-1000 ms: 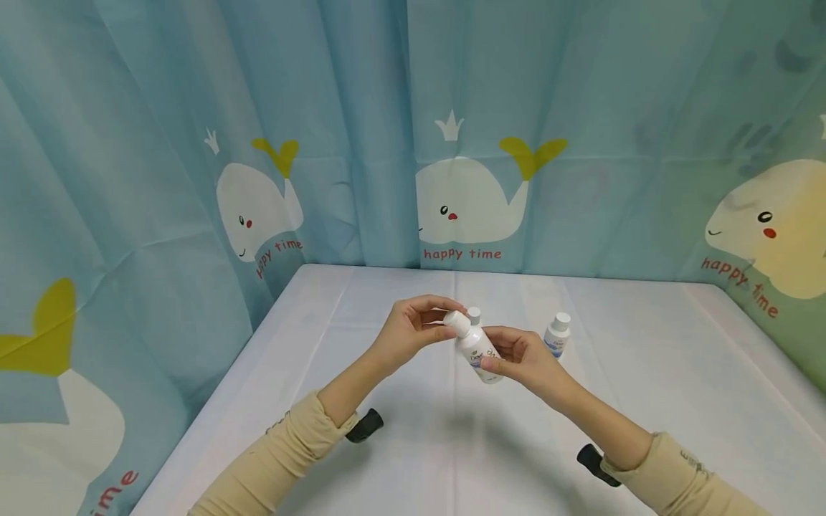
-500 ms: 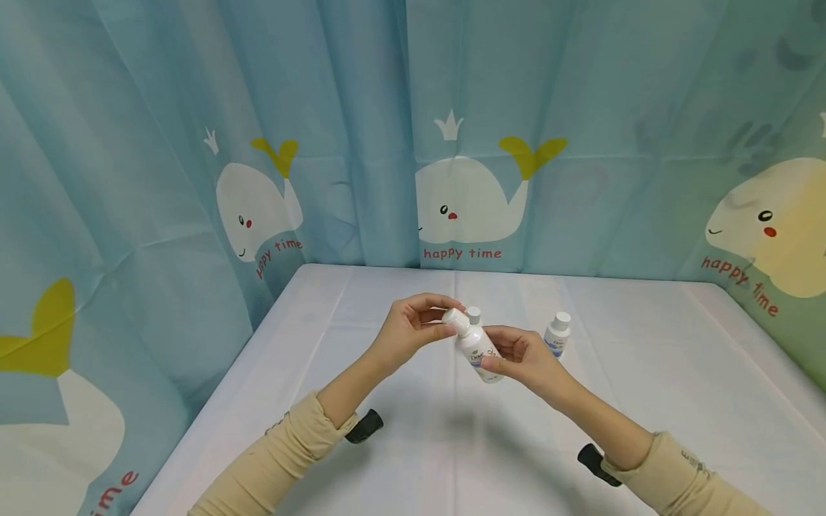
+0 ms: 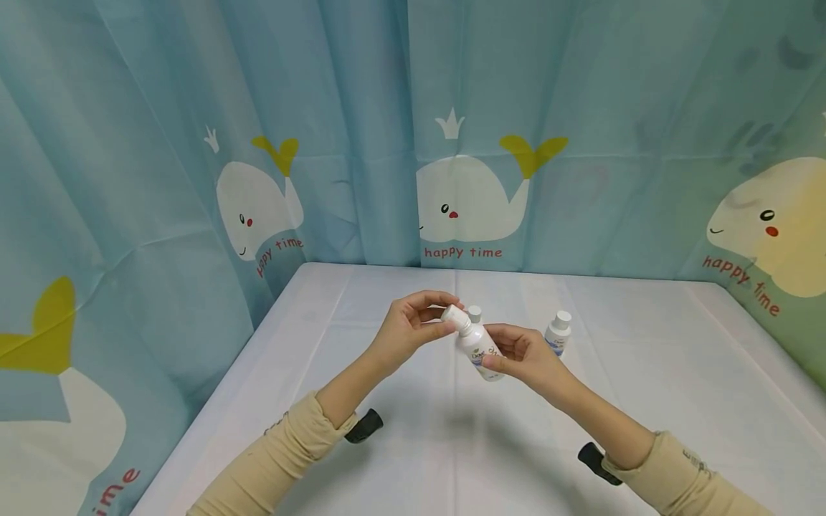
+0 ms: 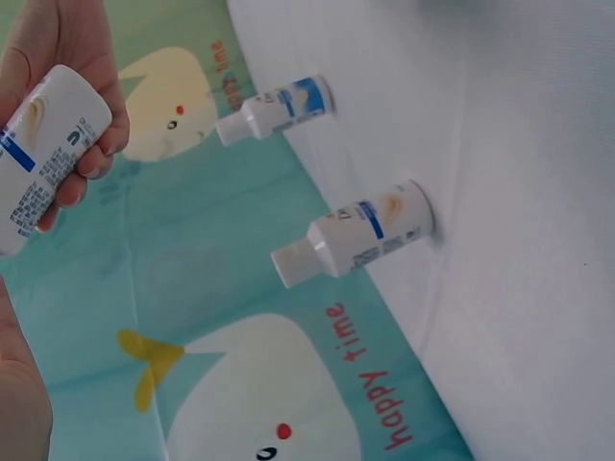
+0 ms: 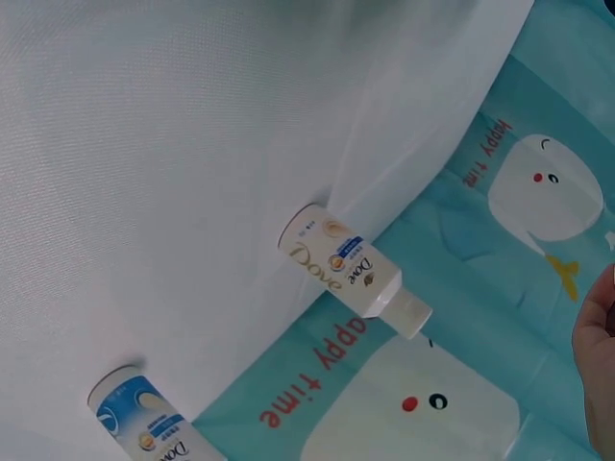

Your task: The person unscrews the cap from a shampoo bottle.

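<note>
My right hand [image 3: 532, 358] grips a small white Dove bottle [image 3: 479, 350] by its body, above the table and tilted with its top to the left. Thumb and fingers of my left hand [image 3: 408, 326] pinch its white cap [image 3: 455, 317]. The cap leans at an angle at the bottle's neck; I cannot tell whether it is fully apart. In the left wrist view the held bottle [image 4: 58, 144] shows its back label, its cap end out of frame. Behind it stands a second white bottle [image 5: 341, 259], mostly hidden in the head view except its cap [image 3: 475, 313].
A third bottle [image 3: 558, 334] with a blue label stands upright farther right on the white-covered table [image 3: 387, 459]. A light blue curtain [image 3: 361, 143] with printed whales closes off the table's back and left side. Black wrist devices [image 3: 365, 426] sit at both cuffs.
The cap in my left hand has tipped slightly up and left from the bottle, and more of the neck shows. My right hand has kept nearly still.
</note>
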The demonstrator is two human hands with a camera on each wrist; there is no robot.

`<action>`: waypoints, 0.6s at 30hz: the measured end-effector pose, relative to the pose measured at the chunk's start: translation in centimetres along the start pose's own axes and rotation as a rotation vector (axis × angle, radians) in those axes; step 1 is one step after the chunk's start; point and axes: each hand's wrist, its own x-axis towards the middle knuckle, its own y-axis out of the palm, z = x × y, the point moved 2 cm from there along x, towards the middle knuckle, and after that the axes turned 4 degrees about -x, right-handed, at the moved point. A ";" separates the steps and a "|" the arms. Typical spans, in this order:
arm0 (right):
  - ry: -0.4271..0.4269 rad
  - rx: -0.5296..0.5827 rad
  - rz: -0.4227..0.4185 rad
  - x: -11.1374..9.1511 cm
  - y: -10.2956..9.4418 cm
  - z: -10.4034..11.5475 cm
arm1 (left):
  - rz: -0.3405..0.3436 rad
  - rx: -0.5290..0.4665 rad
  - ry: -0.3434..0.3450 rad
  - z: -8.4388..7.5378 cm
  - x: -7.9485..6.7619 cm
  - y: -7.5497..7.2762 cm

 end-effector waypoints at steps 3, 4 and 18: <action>0.000 -0.003 -0.001 0.0 0.0 0.1 | 0.000 -0.007 -0.002 0.0 0.0 -0.1; -0.002 -0.002 0.000 0.0 0.1 0.2 | 0.000 -0.008 0.000 0.0 -0.1 -0.1; -0.006 0.005 -0.006 0.0 0.0 0.4 | -0.052 0.011 -0.005 -0.1 -0.4 -0.7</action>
